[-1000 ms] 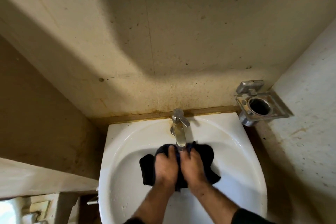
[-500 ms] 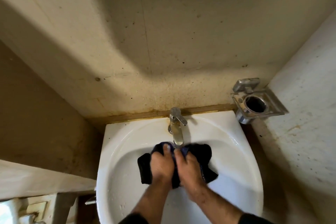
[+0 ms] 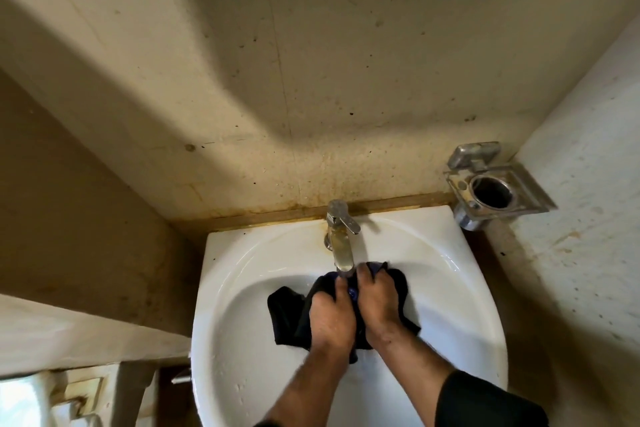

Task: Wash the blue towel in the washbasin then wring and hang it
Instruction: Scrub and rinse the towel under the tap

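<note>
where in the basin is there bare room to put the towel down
Bare white bowl lies left of the towel toward the basin rim, and right of it toward the right rim. Under the tap it is crowded: left hand and right hand grip the towel there.

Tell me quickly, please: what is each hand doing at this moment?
Left hand: fingers curled, gripping the dark blue wet cloth towel in the white ceramic washbasin.
Right hand: fingers curled, gripping the same towel.

We're looking at the white washbasin (image 3: 235, 315), and the dark blue towel (image 3: 287, 315) is lying bunched in its bowl.
</note>
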